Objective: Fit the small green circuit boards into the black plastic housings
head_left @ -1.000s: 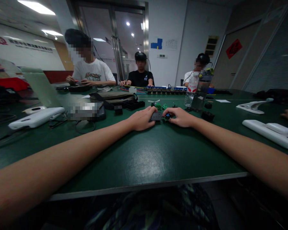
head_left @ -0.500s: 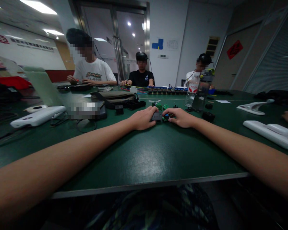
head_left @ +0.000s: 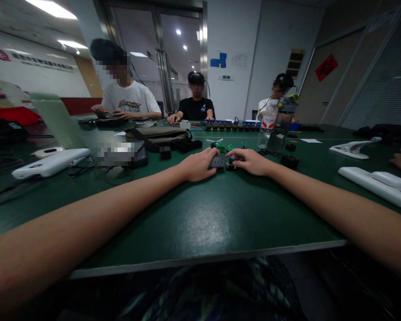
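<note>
Block, grey and rectangular, sits in the left fingers.

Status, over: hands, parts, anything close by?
Left hand grips grey block. Right hand at small dark part, grip unclear. Green pieces just beyond; red-labelled bottle beyond right wrist.

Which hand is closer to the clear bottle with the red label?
The right hand: it is on the near side of the clear bottle. The left hand is farther left, gripping the grey block.
</note>
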Available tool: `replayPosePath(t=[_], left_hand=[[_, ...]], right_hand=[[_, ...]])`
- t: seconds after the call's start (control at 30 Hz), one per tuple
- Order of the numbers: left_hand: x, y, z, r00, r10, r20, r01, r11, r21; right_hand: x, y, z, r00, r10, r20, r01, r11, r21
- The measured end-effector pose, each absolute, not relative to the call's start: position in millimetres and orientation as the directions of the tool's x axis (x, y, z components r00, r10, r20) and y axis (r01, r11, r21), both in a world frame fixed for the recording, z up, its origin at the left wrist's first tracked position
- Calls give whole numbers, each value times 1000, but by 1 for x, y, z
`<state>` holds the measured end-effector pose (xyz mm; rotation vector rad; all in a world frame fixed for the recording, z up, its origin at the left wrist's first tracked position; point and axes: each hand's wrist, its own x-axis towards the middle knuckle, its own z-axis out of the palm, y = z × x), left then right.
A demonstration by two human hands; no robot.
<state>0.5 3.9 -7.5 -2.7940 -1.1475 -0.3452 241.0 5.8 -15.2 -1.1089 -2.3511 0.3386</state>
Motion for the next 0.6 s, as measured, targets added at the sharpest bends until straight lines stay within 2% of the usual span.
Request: replayPosePath(t=[0.27, 0.6], left_hand=[[1, 4, -7, 696, 671, 257, 694, -720, -3], [0, 6, -9, 698, 669, 255, 697, -717, -24]], right_hand=[[240, 3, -15, -522, 749, 407, 627, 661, -413], [239, -2, -12, -576, 713, 400, 614, 701, -363]])
